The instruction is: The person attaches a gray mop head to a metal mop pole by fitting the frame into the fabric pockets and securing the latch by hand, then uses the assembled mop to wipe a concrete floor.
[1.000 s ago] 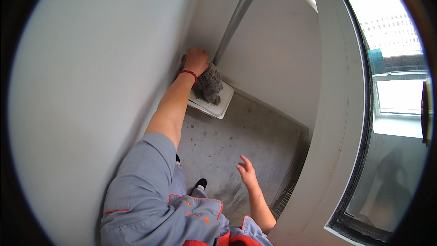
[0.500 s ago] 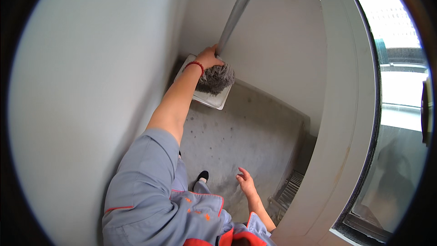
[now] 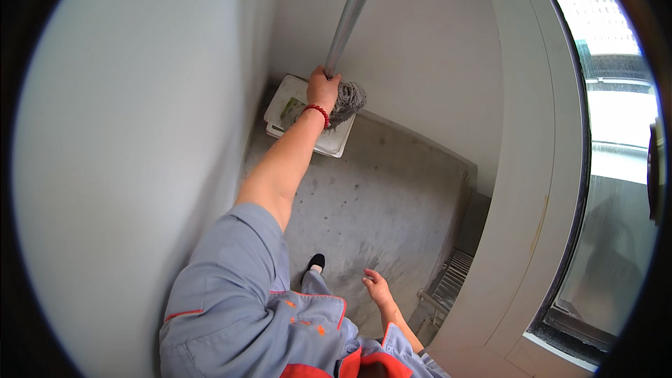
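Note:
At the far wall, my left hand (image 3: 323,91) is closed round the lower end of a grey metal pole. This pole belongs to a mop (image 3: 353,5), whose grey string head (image 3: 348,103) hangs beside my fingers, partly hidden by the hand. Under the mop head lies a white, flat, rectangular box-like thing (image 3: 285,91) with a greenish patch on top; my wrist covers part of it. My right hand (image 3: 379,287) hangs low over the floor with its fingers loosely apart, holding nothing.
White walls (image 3: 140,133) rise close on the left and at the far side. A window frame (image 3: 526,168) with glass stands on the right. Below it are a metal rack or grate (image 3: 455,276) and a dark recess. The concrete floor (image 3: 378,203) is stained; my dark shoe (image 3: 317,261) rests there.
My left hand has taken a closed grip on the mop's pole, where its fingers were more spread. The mop head has shifted slightly right, uncovering the box's greenish patch. My right hand stays low.

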`<state>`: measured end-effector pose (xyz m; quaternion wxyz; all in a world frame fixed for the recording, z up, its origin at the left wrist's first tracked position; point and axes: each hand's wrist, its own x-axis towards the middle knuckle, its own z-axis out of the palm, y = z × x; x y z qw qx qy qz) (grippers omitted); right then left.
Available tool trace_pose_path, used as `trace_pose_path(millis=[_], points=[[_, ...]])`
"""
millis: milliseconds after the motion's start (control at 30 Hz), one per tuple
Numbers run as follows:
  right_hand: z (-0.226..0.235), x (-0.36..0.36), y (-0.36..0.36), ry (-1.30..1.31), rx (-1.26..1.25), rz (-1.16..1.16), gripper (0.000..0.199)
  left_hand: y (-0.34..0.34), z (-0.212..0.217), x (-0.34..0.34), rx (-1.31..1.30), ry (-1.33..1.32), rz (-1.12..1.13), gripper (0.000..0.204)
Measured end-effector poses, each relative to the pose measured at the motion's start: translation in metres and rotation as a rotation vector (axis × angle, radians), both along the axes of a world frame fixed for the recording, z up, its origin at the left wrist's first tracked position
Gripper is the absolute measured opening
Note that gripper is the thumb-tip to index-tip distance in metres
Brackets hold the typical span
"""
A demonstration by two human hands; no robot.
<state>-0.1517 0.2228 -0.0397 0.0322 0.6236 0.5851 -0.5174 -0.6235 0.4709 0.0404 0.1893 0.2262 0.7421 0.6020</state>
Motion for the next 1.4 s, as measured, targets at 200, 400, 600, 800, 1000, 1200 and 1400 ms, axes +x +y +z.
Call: trace_pose_path(millis=[200, 400, 600, 800, 1000, 1200, 1400], points=[[-0.001, -0.005, 0.006, 0.013, 0.032, 0.021, 0.04, 0.014, -0.014, 0.021, 0.115, -0.171, 0.147, 0.03], [0.012, -0.024, 0.014, 0.053, -0.025, 0.006, 0.039, 0.016, -0.015, 0.039, 0.206, -0.29, 0.144, 0.03], [-0.006, -0.011, 0.011, 0.062, -0.021, -0.016, 0.038, 0.028, -0.001, 0.066, 0.288, -0.348, 0.073, 0.025], [-0.012, -0.006, 0.008, 0.09, 0.017, -0.016, 0.036, 0.034, -0.002, 0.087, 0.341, -0.426, 0.103, 0.025], [-0.017, -0.004, 0.006, 0.032, -0.039, -0.042, 0.036, 0.026, -0.051, 0.071, 0.26, -0.3, 0.128, 0.031], [-0.003, -0.014, 0.005, 0.062, -0.043, -0.06, 0.036, 0.01, -0.042, 0.033, 0.153, -0.387, -0.148, 0.027], [-0.013, 0.002, -0.001, 0.09, 0.003, -0.031, 0.038, -0.014, 0.002, 0.028, 0.052, -0.44, -0.237, 0.036]])
